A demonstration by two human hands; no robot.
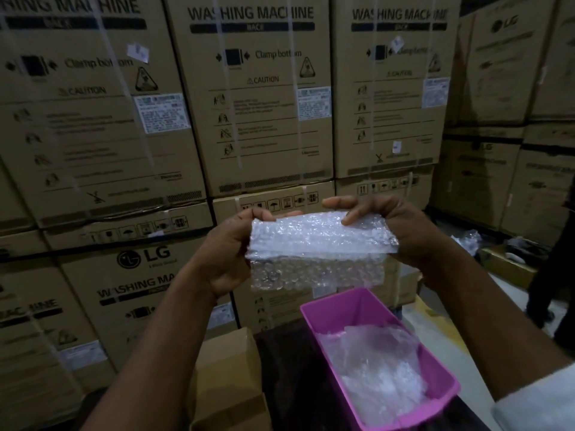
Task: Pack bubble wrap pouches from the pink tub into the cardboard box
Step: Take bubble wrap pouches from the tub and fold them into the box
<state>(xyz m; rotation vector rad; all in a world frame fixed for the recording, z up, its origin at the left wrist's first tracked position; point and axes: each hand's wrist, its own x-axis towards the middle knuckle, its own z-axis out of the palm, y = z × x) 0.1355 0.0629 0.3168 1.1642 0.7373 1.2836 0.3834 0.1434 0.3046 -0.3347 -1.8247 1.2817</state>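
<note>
A bubble wrap pouch (322, 237) is held up at both ends, pinched by the left hand (231, 253) and right hand (395, 227), above the pink tub (323, 309) and cardboard box (227, 368).

The pouch (320, 241) is clear with a pattern of round bubbles, whitish and glinting along its upper half, see-through below. The tub (441, 381) is bright pink, purplish on its inner walls, and the wrap (373, 362) in it is clear with white sheen. The box (227, 368) is plain tan. The stacked cartons (258, 98) are brown with black lettering, black symbols and black bars, white labels and pale straps running down them. The sleeve (541, 399) is white. The floor (435, 321) is pale grey with a yellow stripe.
</note>
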